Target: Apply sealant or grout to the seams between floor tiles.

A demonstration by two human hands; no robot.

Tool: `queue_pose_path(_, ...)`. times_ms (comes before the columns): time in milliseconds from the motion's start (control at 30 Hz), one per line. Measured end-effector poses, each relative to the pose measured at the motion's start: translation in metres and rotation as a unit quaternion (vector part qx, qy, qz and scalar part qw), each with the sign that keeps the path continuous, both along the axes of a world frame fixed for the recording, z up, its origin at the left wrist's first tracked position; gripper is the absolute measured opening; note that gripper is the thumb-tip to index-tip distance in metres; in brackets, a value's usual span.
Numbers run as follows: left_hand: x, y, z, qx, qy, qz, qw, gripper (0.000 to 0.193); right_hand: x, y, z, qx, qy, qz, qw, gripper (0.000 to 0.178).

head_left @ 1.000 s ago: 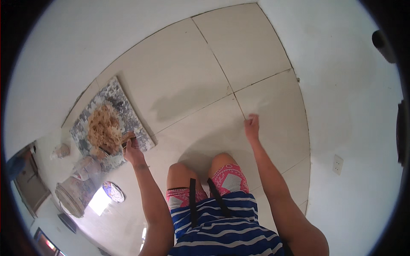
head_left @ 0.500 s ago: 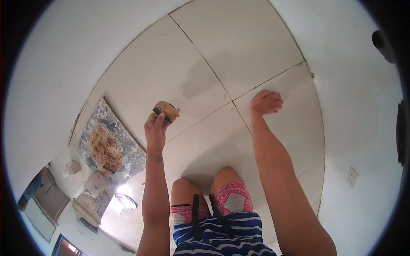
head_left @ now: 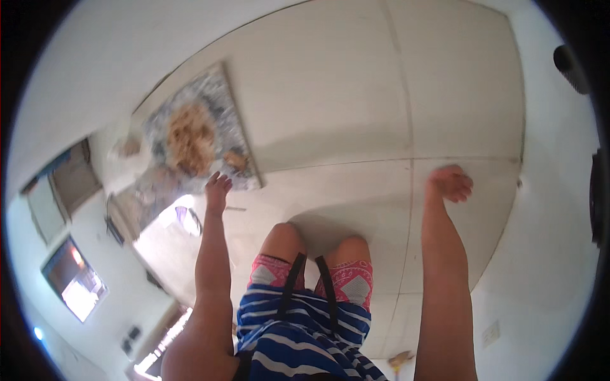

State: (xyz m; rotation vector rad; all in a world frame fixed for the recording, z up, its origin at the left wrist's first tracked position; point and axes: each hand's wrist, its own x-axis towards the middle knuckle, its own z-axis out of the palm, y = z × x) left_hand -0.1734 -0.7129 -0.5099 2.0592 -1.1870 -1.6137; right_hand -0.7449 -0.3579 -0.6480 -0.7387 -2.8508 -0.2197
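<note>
Left of centre, left hand (head_left: 218,188) is stretched to mat (head_left: 219,101) edge, fingers loosely apart, empty; brown pile (head_left: 189,138) should be approached slowly. Right hand (head_left: 450,183), fingers curled together, is braced on floor (head_left: 330,95).

A mat (head_left: 190,136) lies on the tiled floor (head_left: 356,108), just ahead of the left hand (head_left: 217,189). A heap of crumbly pieces (head_left: 189,138) sits on the mat. The right hand (head_left: 450,183) is well apart, far right.

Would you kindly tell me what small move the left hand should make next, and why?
Probably reach slightly forward to the brown piece at the patterned sheet's near edge: the left hand is open and empty just short of it, while the right hand rests on the floor.
</note>
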Motion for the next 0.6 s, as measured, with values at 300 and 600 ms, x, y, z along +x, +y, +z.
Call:
queue_pose_path(300,0.096,0.104,0.004,0.133,-0.260,0.145,0.945,0.024,-0.004,-0.019,0.021,-0.059,0.005,0.007,0.998,0.042)
queue_pose_path(600,0.050,0.092,-0.037,0.070,-0.368,-0.043,0.926,0.027,-0.017,-0.010,0.013,-0.032,0.036,0.010,0.999,0.047)
